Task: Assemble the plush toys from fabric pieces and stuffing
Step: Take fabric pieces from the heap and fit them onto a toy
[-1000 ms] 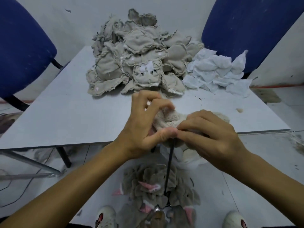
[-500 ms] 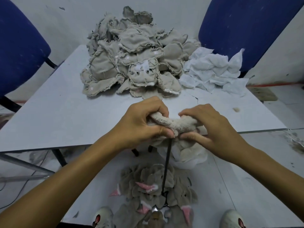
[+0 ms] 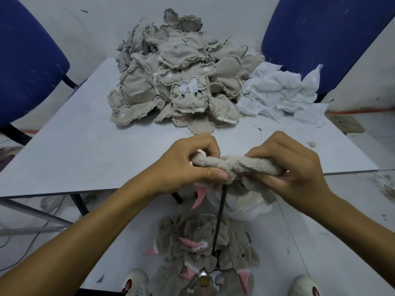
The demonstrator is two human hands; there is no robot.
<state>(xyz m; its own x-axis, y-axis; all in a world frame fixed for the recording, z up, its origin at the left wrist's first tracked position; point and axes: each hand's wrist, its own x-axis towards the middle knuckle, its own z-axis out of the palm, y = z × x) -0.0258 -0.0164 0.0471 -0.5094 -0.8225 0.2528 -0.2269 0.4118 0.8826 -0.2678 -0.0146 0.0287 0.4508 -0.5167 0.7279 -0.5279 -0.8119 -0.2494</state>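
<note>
Plush skin held over the grey table (image 3: 89, 146) edge.
Left hand (image 3: 188, 163) and right hand (image 3: 286, 165) each clench the soft, limp beige fleece toy skin (image 3: 235, 165); light, pliable, best gripped at its rolled ends.

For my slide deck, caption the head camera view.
Both hands, left and right, grip a plush piece over a black rod.

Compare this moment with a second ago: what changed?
Both hands, left hand and right hand, spread apart along the plush piece, stretching it into a roll over the black rod. Both kept gripping it. The pile of fabric shells stayed put.
</note>
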